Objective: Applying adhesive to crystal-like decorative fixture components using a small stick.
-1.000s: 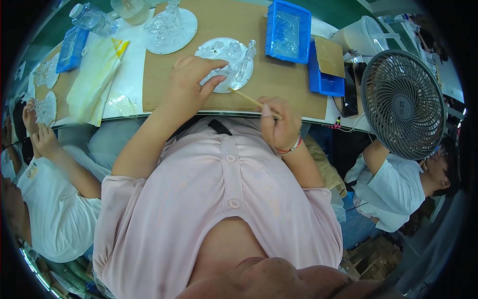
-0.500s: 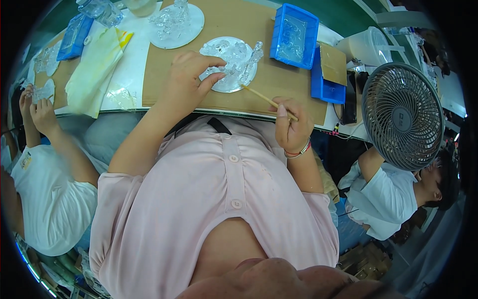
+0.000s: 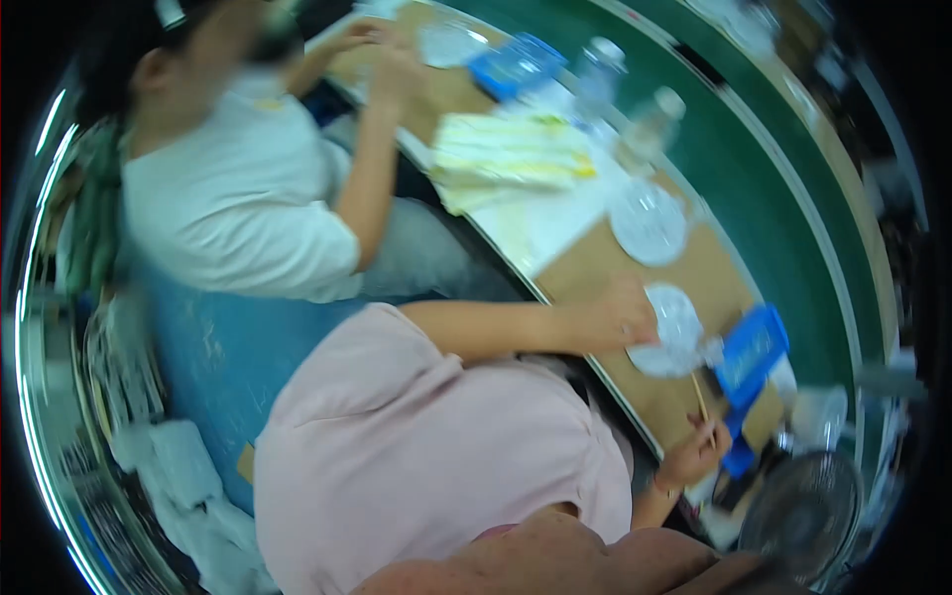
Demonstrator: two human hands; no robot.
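Observation:
The picture is smeared by motion. My right hand (image 3: 697, 451) is closed round a thin wooden stick (image 3: 702, 397), whose far end points to the edge of a round white plate (image 3: 666, 347). Clear, shiny pieces lie on that plate, too blurred to make out singly. My left hand (image 3: 617, 315) is at the plate's left edge, its fingers too smeared to show whether they grip anything. A second round plate (image 3: 650, 223) with clear pieces lies farther back on the brown cardboard (image 3: 580, 266).
A blue tray (image 3: 751, 352) stands beyond the near plate, with a clear tub (image 3: 818, 416) and a fan (image 3: 801, 516) at right. Yellow-and-white cloth (image 3: 506, 159), bottles (image 3: 600, 74) and another blue tray (image 3: 516, 64) lie farther along. A co-worker (image 3: 248, 198) sits at left.
The view has swung to the left and tilted, bringing the co-worker and the green surface beyond the table into sight. My right hand still holds the stick; my left stays by the near plate.

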